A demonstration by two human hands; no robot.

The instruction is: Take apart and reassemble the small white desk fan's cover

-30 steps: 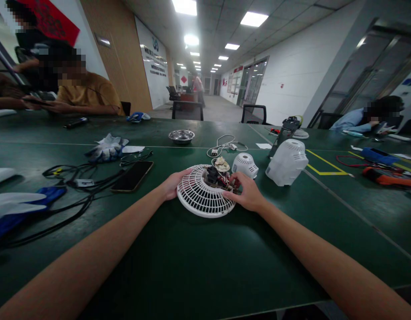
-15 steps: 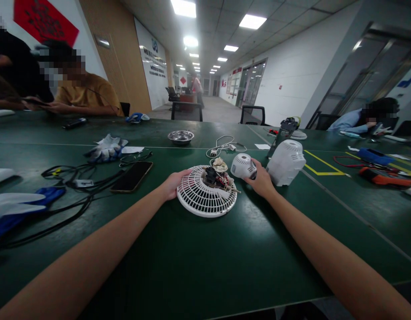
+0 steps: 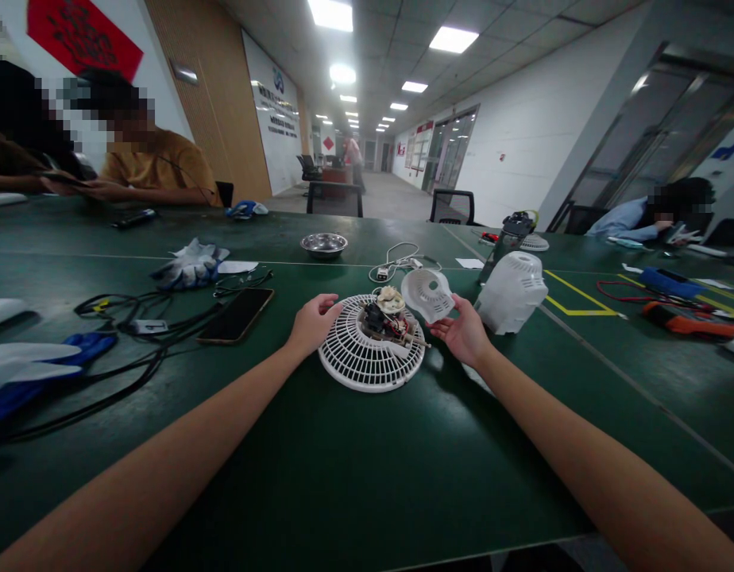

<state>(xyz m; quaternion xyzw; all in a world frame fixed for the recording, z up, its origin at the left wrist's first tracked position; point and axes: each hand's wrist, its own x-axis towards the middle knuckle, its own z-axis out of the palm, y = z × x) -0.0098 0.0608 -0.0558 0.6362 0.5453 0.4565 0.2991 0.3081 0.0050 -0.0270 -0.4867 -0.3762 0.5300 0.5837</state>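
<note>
A round white fan grille (image 3: 367, 369) lies on the green table in front of me. On top of it sits the exposed fan motor (image 3: 384, 316), with red and dark wires and a cream gear housing. My left hand (image 3: 312, 324) is at the grille's left edge, its fingers apart and extended over the rim. Just right of the grille, my right hand (image 3: 463, 330) holds a white motor cover (image 3: 427, 295) by its edge, the hollow inside turned toward me. Beyond that hand stands a larger white plastic housing (image 3: 511, 292).
At left lie a phone (image 3: 236, 316), black cables (image 3: 146, 349) and work gloves (image 3: 191, 264). A metal bowl (image 3: 323, 245) and a white cable (image 3: 396, 262) are farther back. A dark bottle (image 3: 507, 242) and an orange tool (image 3: 689, 319) are at right. Other people sit around the table.
My right hand has turned the motor cover over, so its hollow inside now shows. My left hand has loosened from the grille's rim and lifted slightly, its fingers now pointing right.
</note>
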